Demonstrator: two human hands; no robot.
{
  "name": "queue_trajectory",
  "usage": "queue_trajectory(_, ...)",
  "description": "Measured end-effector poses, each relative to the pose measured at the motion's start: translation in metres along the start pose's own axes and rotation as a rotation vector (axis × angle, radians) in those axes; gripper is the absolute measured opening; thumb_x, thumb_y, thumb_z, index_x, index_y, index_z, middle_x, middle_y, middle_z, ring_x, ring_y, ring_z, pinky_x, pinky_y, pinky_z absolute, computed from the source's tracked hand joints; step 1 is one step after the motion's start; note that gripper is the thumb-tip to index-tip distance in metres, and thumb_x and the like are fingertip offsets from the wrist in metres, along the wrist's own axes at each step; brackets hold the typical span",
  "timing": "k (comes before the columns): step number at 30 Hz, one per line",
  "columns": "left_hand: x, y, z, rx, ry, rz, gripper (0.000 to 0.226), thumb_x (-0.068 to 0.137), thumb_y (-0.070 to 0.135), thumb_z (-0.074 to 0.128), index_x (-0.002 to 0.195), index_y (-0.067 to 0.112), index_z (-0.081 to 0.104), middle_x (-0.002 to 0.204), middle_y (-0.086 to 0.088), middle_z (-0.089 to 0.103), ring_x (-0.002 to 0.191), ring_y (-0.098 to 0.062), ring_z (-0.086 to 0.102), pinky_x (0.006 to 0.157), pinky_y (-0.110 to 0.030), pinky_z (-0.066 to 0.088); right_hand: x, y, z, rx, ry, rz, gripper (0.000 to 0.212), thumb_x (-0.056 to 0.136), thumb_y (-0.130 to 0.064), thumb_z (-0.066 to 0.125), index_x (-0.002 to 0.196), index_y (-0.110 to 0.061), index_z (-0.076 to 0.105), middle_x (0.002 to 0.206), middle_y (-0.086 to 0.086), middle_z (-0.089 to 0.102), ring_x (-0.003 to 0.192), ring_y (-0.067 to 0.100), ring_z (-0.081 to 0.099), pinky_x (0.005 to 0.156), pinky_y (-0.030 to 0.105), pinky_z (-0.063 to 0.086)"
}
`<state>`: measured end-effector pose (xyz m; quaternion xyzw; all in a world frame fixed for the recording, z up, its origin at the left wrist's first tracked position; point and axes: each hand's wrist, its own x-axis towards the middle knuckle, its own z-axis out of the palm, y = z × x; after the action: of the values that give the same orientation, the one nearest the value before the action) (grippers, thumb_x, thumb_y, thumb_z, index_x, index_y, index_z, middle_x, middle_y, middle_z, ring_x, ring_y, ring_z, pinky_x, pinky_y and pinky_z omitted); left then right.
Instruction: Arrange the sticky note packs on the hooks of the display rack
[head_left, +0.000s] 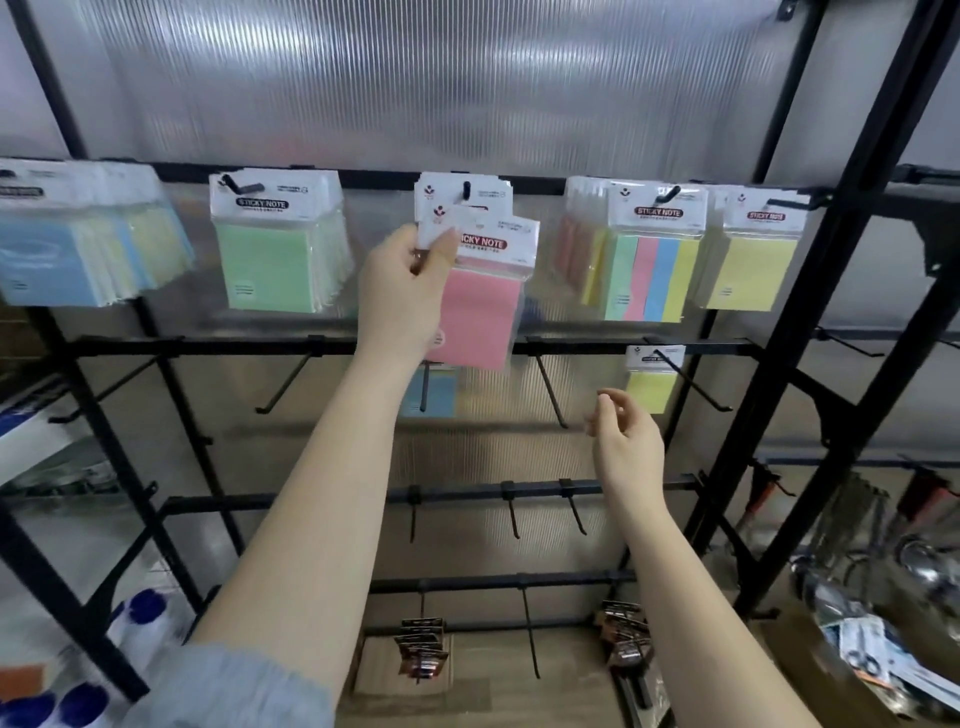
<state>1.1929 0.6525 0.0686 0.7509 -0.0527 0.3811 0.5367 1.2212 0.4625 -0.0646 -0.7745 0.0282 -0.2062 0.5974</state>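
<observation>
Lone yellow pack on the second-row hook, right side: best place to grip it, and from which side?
Grip the yellow pack by its white header card, just under the hook hole, fingers front and back, coming from the front. It hangs flat, facing outward, with the hook sticking toward the viewer, so it probably slides off forward. The free right hand is just below and left of it.

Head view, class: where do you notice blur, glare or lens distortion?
Head view: rack uprights bow outward, a wide-angle effect; glare streaks the ribbed back panel; the blue packs at far left smear; the left hand and pink pack stay fairly sharp.
</observation>
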Motion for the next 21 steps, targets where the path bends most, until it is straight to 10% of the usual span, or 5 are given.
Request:
queue_trajectory(10, 0.029, -0.007, 0.018, -0.055, 0.125, -0.012, 0.036, 0.097, 0.034, 0.048, 0.090, 0.000, 0.059, 0.080, -0.015, 0.059, 0.067, -0.016, 0.049, 0.060, -0.029, 0.041, 0.012, 0.003, -0.010, 0.030, -0.012, -0.022, 0.025, 0.100, -0.030, 0.042, 0.119, -0.020, 0.056, 0.109, 0.004, 0.065, 0.102, 0.021, 0.062, 0.085, 0.029, 0.045)
queue_trajectory(21, 0.041, -0.012, 0.029, -0.039, 0.235, -0.065, 0.034, 0.096, 0.028, 0.048, 0.064, 0.021, 0.042, 0.059, 0.009, 0.042, 0.053, -0.004, 0.035, 0.051, -0.020, 0.029, 0.016, 0.011, -0.011, 0.047, -0.026, 0.005, 0.024, 0.100, -0.031, 0.042, 0.118, -0.022, 0.055, 0.108, 0.004, 0.065, 0.100, 0.022, 0.063, 0.082, 0.029, 0.045)
